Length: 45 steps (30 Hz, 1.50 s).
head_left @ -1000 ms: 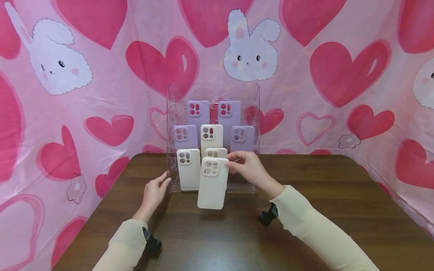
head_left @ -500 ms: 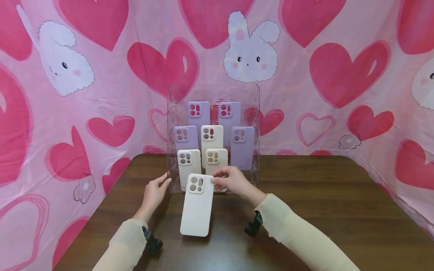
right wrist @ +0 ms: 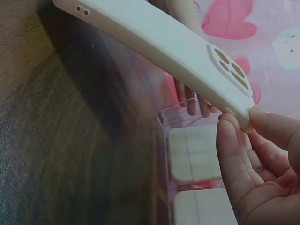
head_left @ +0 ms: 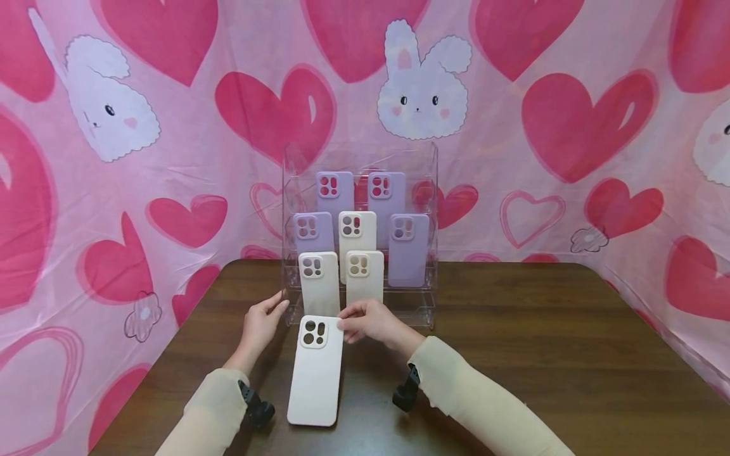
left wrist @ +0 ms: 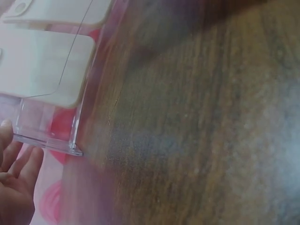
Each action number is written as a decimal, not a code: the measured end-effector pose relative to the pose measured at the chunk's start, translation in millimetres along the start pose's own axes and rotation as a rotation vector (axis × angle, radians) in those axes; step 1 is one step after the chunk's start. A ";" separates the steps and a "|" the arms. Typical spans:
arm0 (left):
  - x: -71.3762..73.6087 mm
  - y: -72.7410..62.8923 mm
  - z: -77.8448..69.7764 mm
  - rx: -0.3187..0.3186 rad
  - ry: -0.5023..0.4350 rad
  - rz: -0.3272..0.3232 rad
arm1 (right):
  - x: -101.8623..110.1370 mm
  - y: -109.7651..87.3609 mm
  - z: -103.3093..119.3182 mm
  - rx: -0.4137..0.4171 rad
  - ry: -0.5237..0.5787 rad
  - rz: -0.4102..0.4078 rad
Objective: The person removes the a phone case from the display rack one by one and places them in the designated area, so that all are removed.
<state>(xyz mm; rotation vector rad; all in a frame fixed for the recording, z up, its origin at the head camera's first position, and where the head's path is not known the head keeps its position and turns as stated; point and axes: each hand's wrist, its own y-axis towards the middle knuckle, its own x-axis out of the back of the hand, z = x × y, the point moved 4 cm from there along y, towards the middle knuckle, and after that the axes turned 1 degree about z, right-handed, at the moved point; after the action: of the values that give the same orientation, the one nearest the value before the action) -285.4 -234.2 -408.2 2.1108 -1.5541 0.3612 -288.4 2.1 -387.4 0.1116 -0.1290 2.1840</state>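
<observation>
My right hand (head_left: pixel 373 326) pinches the top right corner of a cream phone case (head_left: pixel 315 383) between thumb and fingers. The case tilts above the table, camera cutouts at the top; the right wrist view shows its thin side edge. At the left side of a clear tiered display stand (head_left: pixel 419 304), my left hand (head_left: pixel 259 326) grips the side panel, thumb and fingers at its lower edge. Two cream cases, a left one (head_left: pixel 319 288) and a right one (head_left: pixel 365 282), stand on the bottom tier, their lower parts partly hidden by the held case and right hand.
Higher on the stand are another cream case (head_left: pixel 358 237) and several lilac cases, one at the right (head_left: pixel 407 253). A brown wooden table (head_left: pixel 513 342) lies under everything. Behind it hangs a pink cloth (head_left: pixel 485 164) with hearts and rabbits.
My right hand has drawn the cream case away from the stand, down and left towards me. The bottom-tier case behind it has come into fuller view. My left hand has stayed put.
</observation>
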 end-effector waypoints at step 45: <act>-6.6 3.1 6.8 0.139 -0.394 0.083 | -31.7 20.0 -40.4 -0.116 -0.093 0.024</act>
<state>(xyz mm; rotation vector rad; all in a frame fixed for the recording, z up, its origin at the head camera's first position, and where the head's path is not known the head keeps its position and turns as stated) -290.9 -233.2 -416.5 2.3332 -1.8870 0.0832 -287.7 -29.5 -432.5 0.1459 -0.3107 2.1902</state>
